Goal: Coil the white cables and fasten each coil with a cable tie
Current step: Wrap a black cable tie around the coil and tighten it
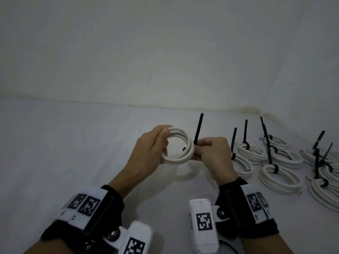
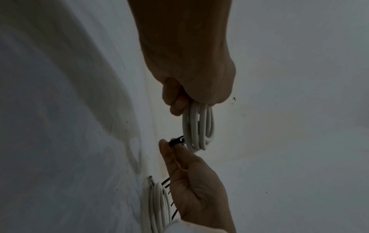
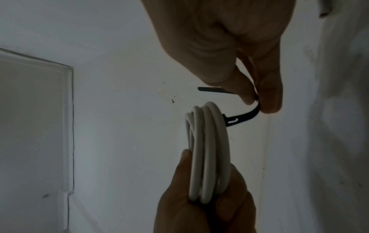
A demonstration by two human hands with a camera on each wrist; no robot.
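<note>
While the white coil (image 1: 178, 148) hangs in the air above the table (image 1: 73, 143), the left hand (image 1: 148, 145) has its fingers curled round the coil's far-left side, thumb on top. On the opposite side the right hand (image 1: 213, 153) pinches a black cable tie (image 1: 197, 131) against the loops, its tail sticking up; the right wrist view shows the strap bent but not yet cinched. Off to the right lie the finished coils (image 1: 280, 173), each already banded with a black tie. So most of the job looks done. This coil needs its tie threaded and pulled tight. No loose cables show.
</note>
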